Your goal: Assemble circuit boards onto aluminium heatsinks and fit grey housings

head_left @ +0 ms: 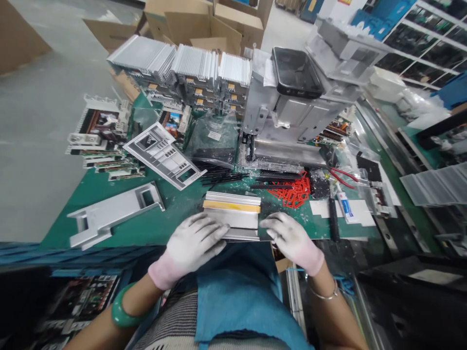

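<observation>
At the near edge of a green-topped tabletop, a seated person works with both hands in white gloves with pink cuffs, the fingers smudged grey. The white-gloved left grip is closed on the left end of a long silver aluminium extrusion with a yellow strip, and the white-gloved right grip is closed on its right end. The extrusion lies flat on the tabletop, directly in front of the person and between the two hands.

Just beyond it lies a loose row of thin black strips, beside a tangle of red plastic comb-like pieces. Further right are red-handled pliers and a white and blue tube. To the left sit a long silver metal bracket and a grey and white rectangular panel, near a pile of circuit boards. Farther back, finned aluminium heat sinks stand in rows, beside a large grey metal frame topped by a black tray. Brown cardboard boxes stand on the floor behind the tabletop.
</observation>
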Tool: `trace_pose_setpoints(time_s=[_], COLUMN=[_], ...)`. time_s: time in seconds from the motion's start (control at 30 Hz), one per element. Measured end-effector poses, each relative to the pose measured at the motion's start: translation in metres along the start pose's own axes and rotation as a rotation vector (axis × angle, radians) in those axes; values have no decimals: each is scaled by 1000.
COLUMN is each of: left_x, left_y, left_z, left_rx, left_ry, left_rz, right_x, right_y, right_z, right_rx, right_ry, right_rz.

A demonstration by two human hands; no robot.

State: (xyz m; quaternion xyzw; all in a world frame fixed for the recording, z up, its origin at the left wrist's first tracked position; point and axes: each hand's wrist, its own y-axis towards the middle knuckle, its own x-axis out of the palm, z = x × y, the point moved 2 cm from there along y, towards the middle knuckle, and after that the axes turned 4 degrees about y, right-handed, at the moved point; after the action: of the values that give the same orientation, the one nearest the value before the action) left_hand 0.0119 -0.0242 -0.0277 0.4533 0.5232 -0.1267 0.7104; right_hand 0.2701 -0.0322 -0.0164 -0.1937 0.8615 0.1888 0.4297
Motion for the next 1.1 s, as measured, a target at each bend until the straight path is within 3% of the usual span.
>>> trace_pose_setpoints(time_s=[0.13,0.27,0.43,0.63,0.83,0.93,1.0,1.1], left_x=[-3,3,9,11,12,9,5,-1], left_y=[-6,-1,8,7,8,11,13,14], left_z=[-10,-1,7,5,5,5,5,-2], left_rx=[-97,-59,-72,-66,-54,-40,-27,-14], left_ry=[24,-42,-100,-96,-60,-49,-36,-3], left_rz=[16,42,66,37,55,67,76,78], right_x=[-13,-13,-12,-14,-2,-14,-35,-73], right_y=[2,23,49,45,35,16,-8,-60], right_z=[11,13,13,13,2,7,22,50], right_rx=[79,115,267,242,273,278,413,776], right_ry=[129,164,157,229,85,121,85,-137], right_rz=[-53,-157,-289,-273,-52,78,259,518])
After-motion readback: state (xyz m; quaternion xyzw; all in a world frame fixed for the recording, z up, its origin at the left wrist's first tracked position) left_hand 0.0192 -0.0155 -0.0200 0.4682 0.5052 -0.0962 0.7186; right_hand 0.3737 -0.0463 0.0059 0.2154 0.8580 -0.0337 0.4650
